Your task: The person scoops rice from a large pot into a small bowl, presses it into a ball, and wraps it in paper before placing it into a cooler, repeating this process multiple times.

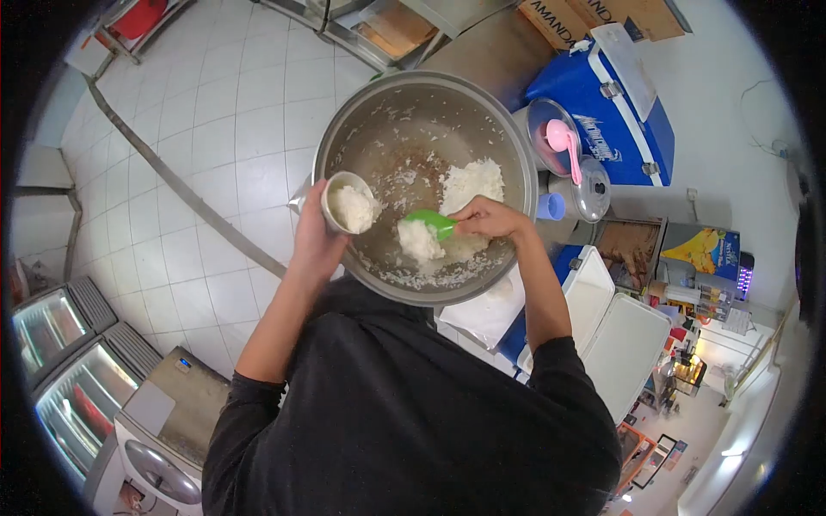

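My left hand [314, 236] grips the half-filled cup [350, 204], my right hand [489, 218] pinches the green paddle [433, 223], rice [471, 182] remaining at the pot's [344, 138] two o'clock.

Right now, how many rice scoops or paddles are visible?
2. A green plastic rice paddle in the right hand, over the large metal pot; a pink plastic scoop on a glass lid beside the pot. Others may be hidden.

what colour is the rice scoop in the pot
Green; the scoop shows clearly in the head view.
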A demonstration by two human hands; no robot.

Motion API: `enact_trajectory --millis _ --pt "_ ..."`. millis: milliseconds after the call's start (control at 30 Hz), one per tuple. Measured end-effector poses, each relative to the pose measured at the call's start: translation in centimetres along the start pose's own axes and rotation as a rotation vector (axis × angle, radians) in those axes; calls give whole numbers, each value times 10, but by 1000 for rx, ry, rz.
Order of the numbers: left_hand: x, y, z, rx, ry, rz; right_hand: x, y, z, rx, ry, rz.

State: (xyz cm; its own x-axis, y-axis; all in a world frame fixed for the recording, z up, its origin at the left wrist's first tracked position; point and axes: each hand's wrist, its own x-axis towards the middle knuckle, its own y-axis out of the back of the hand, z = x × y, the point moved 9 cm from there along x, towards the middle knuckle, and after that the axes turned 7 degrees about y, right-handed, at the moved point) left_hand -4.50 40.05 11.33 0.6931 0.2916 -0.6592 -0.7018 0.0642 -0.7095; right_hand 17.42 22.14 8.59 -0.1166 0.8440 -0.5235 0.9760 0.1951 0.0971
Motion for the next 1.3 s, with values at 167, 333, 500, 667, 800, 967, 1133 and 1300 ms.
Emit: enact_trajectory --millis 167,333,500,667,800,967,1133,1300 --pt "49 9 -61 82 95 78 -2 21 -37 -224 26 269" --pt "83 4 -72 66 81 89 -6 7 -47 -499 -95 571" --pt "81 -11 -57 67 102 82 -4 -6 -2 -69 -90 480" --pt "85 -16 -35 117 52 7 -23 -42 13 556 -197 359" --pt "89 -9 -17 164 20 -34 -45 -23 7 498 -174 478" --pt "85 -15 -52 208 96 7 -46 23 -37 -218 74 663" --pt "103 -20 -82 326 63 21 -21 -39 -136 -957 -160 997" --pt "95 -33 -80 299 164 43 23 -95 -139 -1090 -223 752"
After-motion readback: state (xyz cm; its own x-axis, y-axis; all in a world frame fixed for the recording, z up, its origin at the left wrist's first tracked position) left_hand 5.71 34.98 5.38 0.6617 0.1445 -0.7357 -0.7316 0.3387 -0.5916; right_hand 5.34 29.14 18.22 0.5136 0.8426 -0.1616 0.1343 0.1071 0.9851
